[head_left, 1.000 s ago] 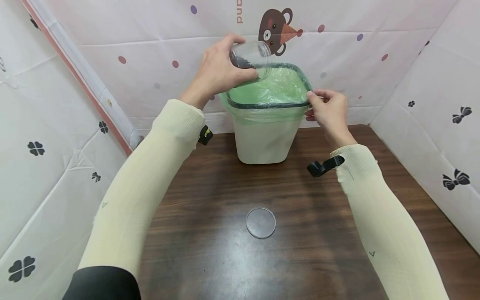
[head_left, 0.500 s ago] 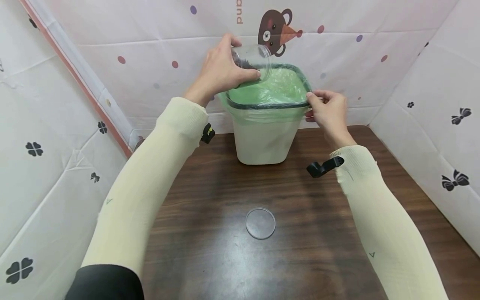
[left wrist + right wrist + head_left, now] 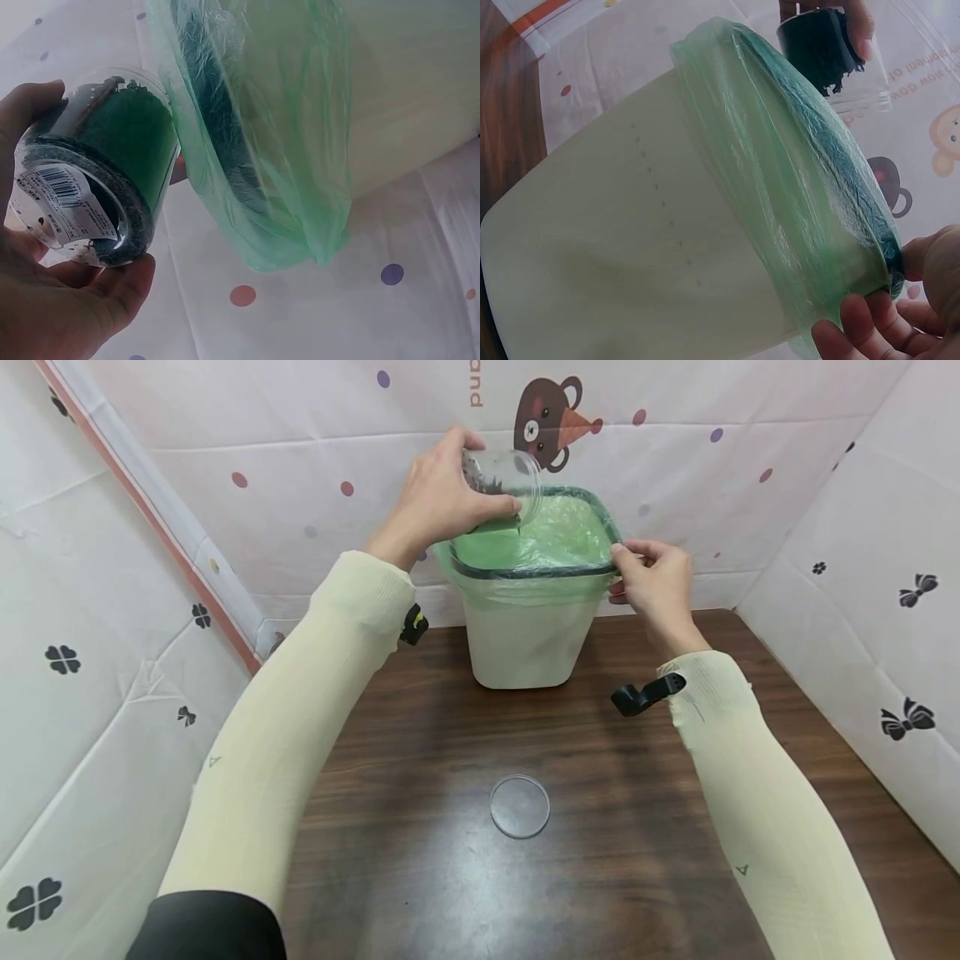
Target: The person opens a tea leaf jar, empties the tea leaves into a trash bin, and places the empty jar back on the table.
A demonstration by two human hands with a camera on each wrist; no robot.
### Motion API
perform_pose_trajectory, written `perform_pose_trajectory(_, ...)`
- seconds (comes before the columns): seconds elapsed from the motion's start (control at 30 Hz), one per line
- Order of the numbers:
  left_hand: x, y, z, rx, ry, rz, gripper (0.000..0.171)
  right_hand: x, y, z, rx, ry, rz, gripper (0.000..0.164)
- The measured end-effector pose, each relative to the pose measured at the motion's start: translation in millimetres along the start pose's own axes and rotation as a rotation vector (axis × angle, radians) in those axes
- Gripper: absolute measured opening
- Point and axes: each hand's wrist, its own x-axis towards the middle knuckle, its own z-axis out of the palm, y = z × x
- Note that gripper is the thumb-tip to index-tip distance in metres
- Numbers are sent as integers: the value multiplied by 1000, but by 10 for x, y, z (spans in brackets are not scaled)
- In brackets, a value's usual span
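Observation:
My left hand [image 3: 442, 497] grips a clear plastic jar [image 3: 510, 468], tipped on its side with its mouth to the right above the left part of the bin. Dark, crumbly stuff [image 3: 821, 52] lies along the jar's lower side. A label with a barcode [image 3: 64, 191] shows on the jar's base. Below stands a cream waste bin [image 3: 528, 643], lined with a thin green bag [image 3: 577, 527] folded over its dark green rim. My right hand [image 3: 660, 581] pinches the bin's right front corner, thumb above and fingers below, on the bag and rim.
A round clear lid [image 3: 520, 807] lies flat on the brown wooden table [image 3: 420, 760], in front of the bin. Printed cloth walls [image 3: 300, 485] stand close behind the bin and along both sides.
The jar has shifted slightly right and down, still tipped. Its dark contents have changed shape, and a dark bit now shows below its mouth. My right hand keeps its hold on the rim.

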Motion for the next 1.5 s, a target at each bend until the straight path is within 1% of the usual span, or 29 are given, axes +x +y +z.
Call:
perform_pose_trajectory(0.27,20,13,-18,66,-14,16,87,9,1,16,-12,-5,0,47)
perform_pose_trajectory(0.47,20,13,-25,69,-24,17,86,3,1,18,-22,-2,-6,47)
perform_pose_trajectory(1.03,48,22,-32,108,-16,36,84,-8,0,22,-29,0,18,48)
perform_pose_trajectory(1.5,79,45,-36,111,-33,36,90,-4,4,7,-36,0,17,49)
